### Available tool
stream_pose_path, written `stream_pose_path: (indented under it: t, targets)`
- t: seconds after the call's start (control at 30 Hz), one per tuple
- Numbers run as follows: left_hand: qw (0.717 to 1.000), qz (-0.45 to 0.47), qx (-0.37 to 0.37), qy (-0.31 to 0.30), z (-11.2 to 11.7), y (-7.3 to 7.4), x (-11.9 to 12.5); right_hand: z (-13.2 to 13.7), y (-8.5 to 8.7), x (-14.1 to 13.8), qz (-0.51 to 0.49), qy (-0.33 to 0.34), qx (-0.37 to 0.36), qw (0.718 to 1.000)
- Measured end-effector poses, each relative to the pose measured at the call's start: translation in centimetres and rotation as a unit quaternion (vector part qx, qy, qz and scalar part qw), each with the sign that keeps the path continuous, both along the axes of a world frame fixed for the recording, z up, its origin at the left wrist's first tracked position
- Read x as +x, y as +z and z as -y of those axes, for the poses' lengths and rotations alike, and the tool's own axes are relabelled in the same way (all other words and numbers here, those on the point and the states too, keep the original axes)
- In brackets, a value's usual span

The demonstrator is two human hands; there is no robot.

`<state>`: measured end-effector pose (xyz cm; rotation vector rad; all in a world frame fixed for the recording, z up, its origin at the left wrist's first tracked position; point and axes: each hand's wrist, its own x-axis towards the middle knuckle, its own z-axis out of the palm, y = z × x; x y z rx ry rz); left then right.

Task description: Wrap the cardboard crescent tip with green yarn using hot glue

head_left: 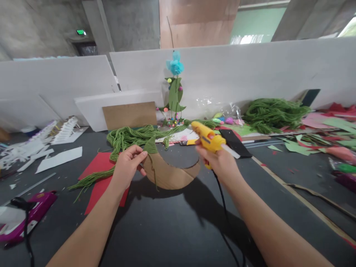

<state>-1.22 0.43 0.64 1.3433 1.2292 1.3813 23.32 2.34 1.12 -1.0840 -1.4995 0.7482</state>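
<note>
My left hand [128, 166] pinches one end of a brown cardboard crescent [169, 173], held up above the dark table. Green yarn [150, 145] covers the crescent's left tip, and a loose strand hangs down across the cardboard. In my right hand [219, 161] is a yellow hot glue gun [209, 136], with a white glue stick sticking out of its back and a black cord trailing down. The gun is raised to the right of the crescent, apart from it, with its nozzle pointing away to the upper left.
Green yarn [130, 137] lies behind my left hand, partly over red paper [97, 174]. A black phone [235, 143] rests beyond my right hand. At the back stands a green crescent decoration [175, 94] with a blue flower. Paper scraps [303, 146] litter the right side.
</note>
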Motion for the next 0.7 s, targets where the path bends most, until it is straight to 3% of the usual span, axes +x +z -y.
stream_pose_path:
  t: [0.07, 0.2, 0.7]
  targets:
    - [1.000, -0.002, 0.014, 0.018, 0.0, -0.1, 0.0, 1.0, 0.0, -1.2, 0.034, 0.093, -0.033, 0.995]
    - [0.999, -0.007, 0.033, 0.034, 0.1, -0.3, 0.4, 2.8, -0.1, -3.6, 0.048, 0.154, -0.024, 0.987]
    - [0.999, 0.000, 0.036, 0.038, 0.5, -0.5, 1.3, 3.0, -2.3, -4.8, 0.001, 0.161, -0.017, 0.987]
